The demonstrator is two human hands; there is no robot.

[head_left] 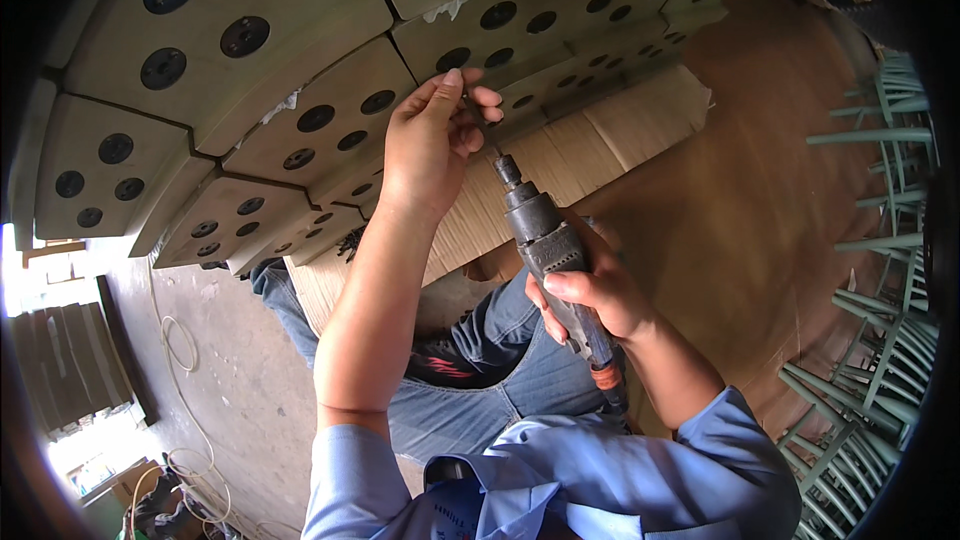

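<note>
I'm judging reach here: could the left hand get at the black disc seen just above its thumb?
Probably yes: the left hand appears close to the black disc, with nothing evident between, though its fingers look busy near the drill bit.

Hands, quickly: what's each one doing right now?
Left hand: fingers curled around the bit's far end; whether gripping anything, can't tell.
Right hand: closed, holding the power drill.

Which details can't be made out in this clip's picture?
All in the head view:
- What, if anything, the left hand pinches: its own fingers cover it.
- Whether the right hand presses a trigger: the grip and power drill hide it.
- The green tubular frames' full extent: cut by the dark right rim.
</note>
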